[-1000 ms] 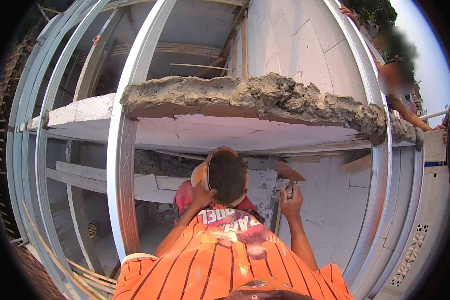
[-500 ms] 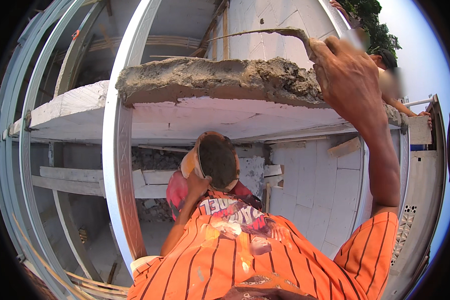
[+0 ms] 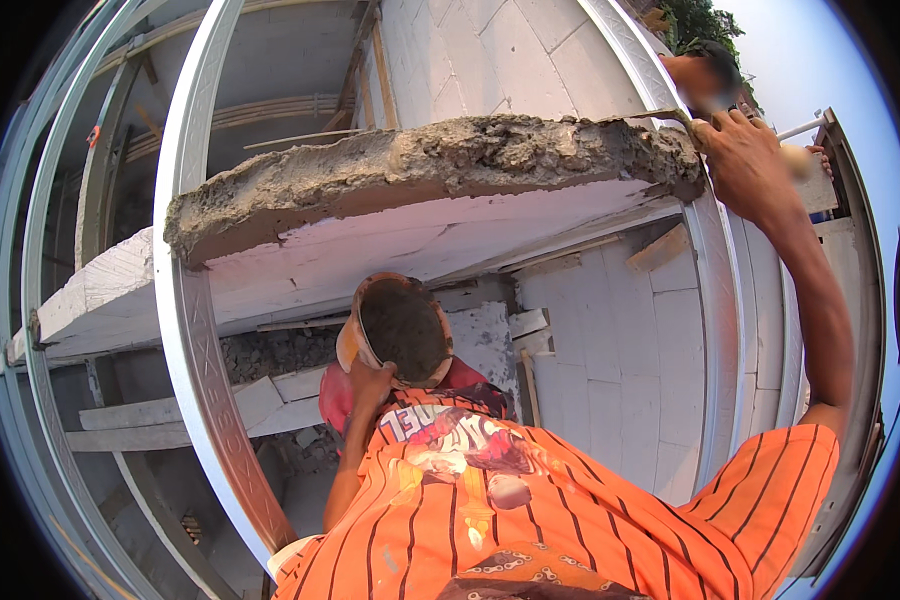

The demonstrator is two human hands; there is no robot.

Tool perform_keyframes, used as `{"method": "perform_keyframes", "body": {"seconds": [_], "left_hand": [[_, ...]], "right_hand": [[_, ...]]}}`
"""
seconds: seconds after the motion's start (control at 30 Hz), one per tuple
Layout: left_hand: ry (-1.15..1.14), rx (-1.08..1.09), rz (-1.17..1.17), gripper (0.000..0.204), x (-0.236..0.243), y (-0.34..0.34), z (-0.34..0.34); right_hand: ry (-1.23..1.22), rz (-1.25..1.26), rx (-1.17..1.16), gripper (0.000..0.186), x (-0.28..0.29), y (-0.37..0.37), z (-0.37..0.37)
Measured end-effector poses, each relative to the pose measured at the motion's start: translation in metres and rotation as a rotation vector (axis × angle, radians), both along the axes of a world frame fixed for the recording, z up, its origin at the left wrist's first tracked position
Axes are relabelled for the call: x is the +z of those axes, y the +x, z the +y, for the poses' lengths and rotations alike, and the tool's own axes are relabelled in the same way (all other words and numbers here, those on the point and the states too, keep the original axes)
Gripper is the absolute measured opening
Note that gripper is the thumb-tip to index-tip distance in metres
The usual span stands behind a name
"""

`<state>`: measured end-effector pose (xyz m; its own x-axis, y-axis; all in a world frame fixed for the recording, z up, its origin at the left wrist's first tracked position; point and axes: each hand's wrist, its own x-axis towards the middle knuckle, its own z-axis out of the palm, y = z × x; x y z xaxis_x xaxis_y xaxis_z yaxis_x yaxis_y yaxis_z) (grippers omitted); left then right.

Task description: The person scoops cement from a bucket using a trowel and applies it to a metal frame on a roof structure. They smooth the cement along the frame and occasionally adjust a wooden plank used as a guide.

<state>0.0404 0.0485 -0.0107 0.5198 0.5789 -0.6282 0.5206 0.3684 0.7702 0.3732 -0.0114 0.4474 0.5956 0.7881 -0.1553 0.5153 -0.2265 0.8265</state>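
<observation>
My left hand (image 3: 372, 385) grips the near left rim of a round bucket (image 3: 349, 345) held against my body, its mouth tilted toward me. Grey wet mortar (image 3: 403, 332) sits inside it. A thick, rough bed of mortar (image 3: 440, 165) runs along the top of the pale block wall (image 3: 410, 240) in front of me. At the right end of that bed, my right hand (image 3: 755, 165) is closed round the handle of a trowel (image 3: 662, 115). Its thin blade points left, low over the mortar; whether it touches is hard to tell.
Metal studs stand on both sides, a left one (image 3: 182, 150) and a right one (image 3: 712, 330), bounding the mortar bed. Another person (image 3: 705, 75) is beyond the wall at the upper right. Wooden planks (image 3: 130, 425) and rubble (image 3: 275, 352) lie below on the left.
My right hand has moved right and down with the trowel, from above the mortar to the bed's right end by the stud. The view has shifted right; the bucket stays in my left hand.
</observation>
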Motion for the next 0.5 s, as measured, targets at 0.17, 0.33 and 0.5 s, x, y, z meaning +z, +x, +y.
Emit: {"method": "perform_keyframes", "body": {"seconds": [0.17, 0.33, 0.5], "left_hand": [[-0.162, -0.022, -0.012, 0.040, -0.006, 0.002, -0.002], [-0.063, -0.061, -0.014, 0.041, -0.045, -0.001, -0.009], [0.186, -0.214, 0.005, 0.040, -0.025, 0.006, 0.003]], "right_hand": [[0.137, -0.107, 0.079, 0.032, 0.024, 0.016, -0.053], [0.406, 0.019, 0.489, 0.038, 0.002, 0.013, -0.034], [0.403, 0.152, 0.750, 0.031, -0.033, -0.013, 0.029]]}}
